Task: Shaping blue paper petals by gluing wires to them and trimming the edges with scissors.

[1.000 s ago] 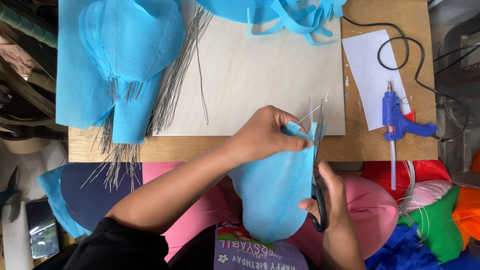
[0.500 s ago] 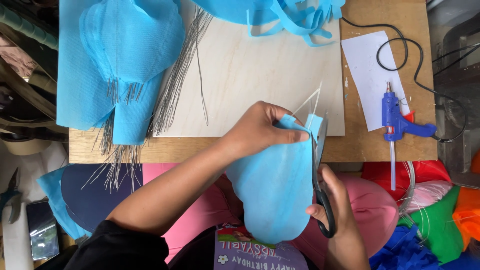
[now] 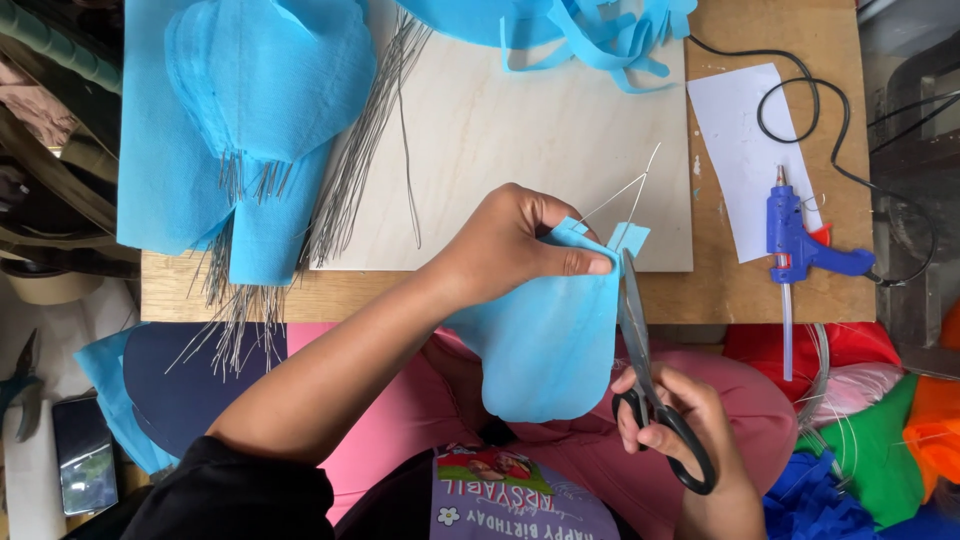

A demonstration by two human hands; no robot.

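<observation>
A blue fabric petal hangs over the worktop's near edge, pinched at its top by the left hand. The right hand, fingers through the black handles, holds scissors with blades touching the petal's right edge. A blue glue gun lies near the right edge.

A blue glue gun is lying on a white paper sheet, its black cord looping beside it. Bundled grey wires are resting against a pale wooden board. Stacked blue fabric petals are overlapping the board's left edge; pliers are lying far left.
</observation>
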